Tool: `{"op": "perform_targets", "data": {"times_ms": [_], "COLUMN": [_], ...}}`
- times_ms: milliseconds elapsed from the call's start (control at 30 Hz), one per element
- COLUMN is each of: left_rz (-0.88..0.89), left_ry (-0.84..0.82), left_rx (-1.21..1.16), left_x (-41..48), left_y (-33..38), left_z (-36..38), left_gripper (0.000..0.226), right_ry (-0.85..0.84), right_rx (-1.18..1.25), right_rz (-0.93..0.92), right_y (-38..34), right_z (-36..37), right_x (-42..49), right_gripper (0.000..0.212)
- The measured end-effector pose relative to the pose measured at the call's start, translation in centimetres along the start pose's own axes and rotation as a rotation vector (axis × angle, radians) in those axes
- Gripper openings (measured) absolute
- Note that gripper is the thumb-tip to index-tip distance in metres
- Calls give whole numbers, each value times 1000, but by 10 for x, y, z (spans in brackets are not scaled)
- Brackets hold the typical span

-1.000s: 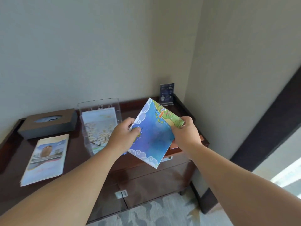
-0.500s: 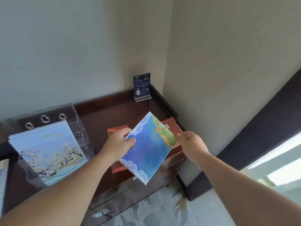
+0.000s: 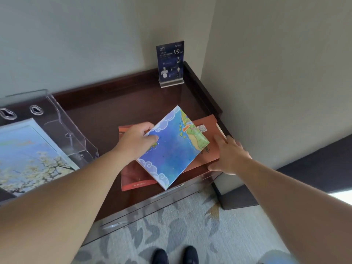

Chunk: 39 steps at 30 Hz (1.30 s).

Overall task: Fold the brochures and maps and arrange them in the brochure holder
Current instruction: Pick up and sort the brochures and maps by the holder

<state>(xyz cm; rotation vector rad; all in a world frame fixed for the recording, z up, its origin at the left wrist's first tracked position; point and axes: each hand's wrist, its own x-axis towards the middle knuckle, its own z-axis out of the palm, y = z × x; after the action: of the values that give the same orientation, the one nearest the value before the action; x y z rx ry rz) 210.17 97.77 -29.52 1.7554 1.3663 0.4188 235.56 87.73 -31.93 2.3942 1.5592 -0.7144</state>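
Observation:
My left hand [image 3: 138, 142] grips the left edge of a folded blue map [image 3: 172, 149] with clouds and a green coast, held tilted just above the dark wooden desk [image 3: 106, 119]. Under it lies an orange-red brochure [image 3: 133, 177], spread flat. My right hand [image 3: 229, 156] is off the map, fingers spread, touching the brochure's right end [image 3: 208, 126] near the desk corner. The clear acrylic brochure holder [image 3: 62, 128] stands at the left with a blossom-printed brochure [image 3: 28, 155] in it.
A small blue sign in a clear stand [image 3: 170, 63] sits at the desk's back right corner by the wall. The desk has a raised back rim and drawers below. Patterned carpet and my shoes [image 3: 174, 255] lie beneath.
My right hand let go of the map's right corner and dropped onto the orange brochure. The left hand keeps the map, now lower over the desk. The view swung right and closer.

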Motion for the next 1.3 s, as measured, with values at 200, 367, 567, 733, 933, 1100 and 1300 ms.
{"op": "perform_targets", "data": {"times_ms": [200, 367, 567, 733, 933, 1100, 1300], "left_rz": [-73, -58, -50, -42, -5, 72, 191], "left_ry": [65, 82, 97, 134, 219, 265, 77], "left_rx": [-7, 0, 28, -55, -222, -242, -72], "left_x": [6, 8, 5, 2, -6, -20, -36], "left_y": [4, 12, 14, 19, 49, 79, 108], "left_z": [-3, -5, -3, -13, -57, -98, -122], "left_gripper": [13, 12, 8, 12, 2, 9, 19], "right_ry": [96, 151, 173, 158, 377, 442, 393], "right_rx": [-167, -176, -187, -90, -16, 243, 753], "right_rz": [-153, -207, -335, -383, -319, -191, -217], "right_y": [2, 1, 3, 5, 5, -5, -26], "right_z": [15, 21, 21, 4, -48, -108, -162], "right_x": [-5, -10, -13, -21, -30, -38, -60], "right_gripper": [88, 68, 36, 26, 31, 23, 30]}}
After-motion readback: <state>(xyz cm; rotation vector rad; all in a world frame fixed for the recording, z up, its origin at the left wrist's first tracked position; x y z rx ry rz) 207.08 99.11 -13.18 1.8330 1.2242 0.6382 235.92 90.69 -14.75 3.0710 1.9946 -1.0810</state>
